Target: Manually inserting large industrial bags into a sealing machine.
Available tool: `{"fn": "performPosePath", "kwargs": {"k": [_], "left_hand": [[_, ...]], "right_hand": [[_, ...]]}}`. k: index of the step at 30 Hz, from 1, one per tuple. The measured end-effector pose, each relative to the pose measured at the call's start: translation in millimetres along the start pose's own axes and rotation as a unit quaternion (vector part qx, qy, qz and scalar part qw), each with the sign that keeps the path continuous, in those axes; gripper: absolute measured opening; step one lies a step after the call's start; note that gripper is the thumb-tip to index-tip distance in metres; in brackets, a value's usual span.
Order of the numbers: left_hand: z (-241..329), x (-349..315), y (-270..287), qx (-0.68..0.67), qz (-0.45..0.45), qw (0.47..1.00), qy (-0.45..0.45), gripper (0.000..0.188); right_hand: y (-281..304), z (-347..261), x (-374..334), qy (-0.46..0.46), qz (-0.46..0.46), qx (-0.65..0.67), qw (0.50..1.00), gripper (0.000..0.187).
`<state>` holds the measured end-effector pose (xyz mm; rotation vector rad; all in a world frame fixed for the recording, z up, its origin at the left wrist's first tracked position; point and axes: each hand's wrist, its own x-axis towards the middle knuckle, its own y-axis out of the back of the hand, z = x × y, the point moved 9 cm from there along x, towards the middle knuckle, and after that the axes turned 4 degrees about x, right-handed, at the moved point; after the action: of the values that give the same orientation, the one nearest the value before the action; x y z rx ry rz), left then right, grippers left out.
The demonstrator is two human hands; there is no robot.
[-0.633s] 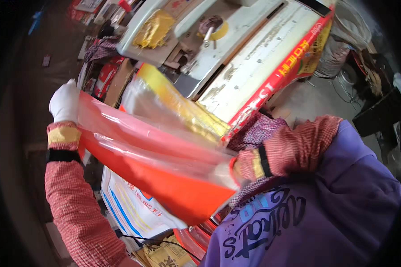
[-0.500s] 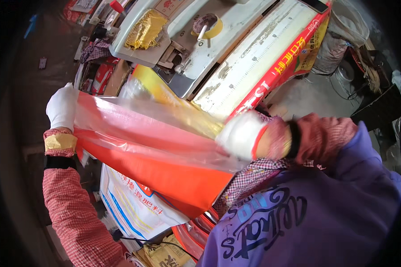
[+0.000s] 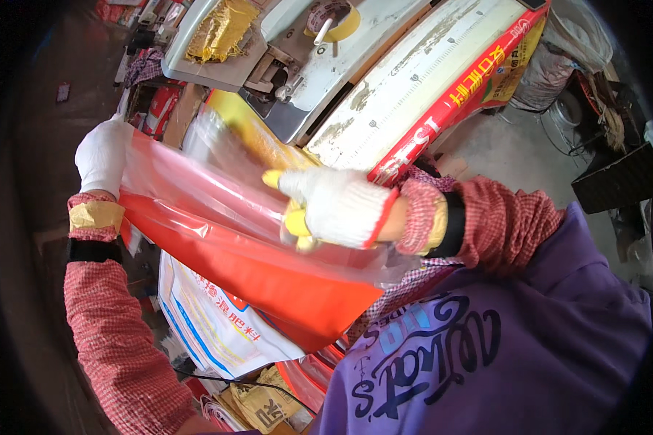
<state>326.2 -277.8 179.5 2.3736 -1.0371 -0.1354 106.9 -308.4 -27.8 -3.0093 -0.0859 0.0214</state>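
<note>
A red woven-type bag [image 3: 254, 275] with a clear plastic liner [image 3: 210, 188] along its upper side stretches slantwise before me. My left hand [image 3: 103, 156], in a white knit glove, is closed on the bag's upper left corner. Over the liner at mid-length is my right hand [image 3: 334, 206], gloved in white with yellow fingertips. Its fingers are apart, one reaching left and the others bent down near the film; no hold on the plastic shows. Underneath, a white bag with blue and red print [image 3: 210, 319] hangs down.
Beyond the bag stands a white sewing machine [image 3: 297, 65] on a worn pale table [image 3: 384, 94] edged with a red strip. A tape roll [image 3: 334, 22] and a folded yellow woven cloth [image 3: 223, 30] rest on the machine. A dark box [image 3: 620, 174] is at right.
My right hand has swept left from the bag's right end to its middle, and its fingers now show spread. My left hand keeps its hold. The view has shifted slightly.
</note>
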Motion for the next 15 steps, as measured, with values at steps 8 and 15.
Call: {"fn": "performPosePath", "kwargs": {"k": [8,15], "left_hand": [[-20.8,35.6,-32.1,-0.198,-0.066,0.978,0.005,0.03],[38.1,83.5,-105.8,-0.118,0.053,0.987,0.091,0.02]], "right_hand": [[-21.6,19.5,31.7,-0.026,-0.136,-0.353,0.925,0.037],[-44.0,-29.6,-7.3,0.339,0.221,-0.363,0.839,0.018]]}}
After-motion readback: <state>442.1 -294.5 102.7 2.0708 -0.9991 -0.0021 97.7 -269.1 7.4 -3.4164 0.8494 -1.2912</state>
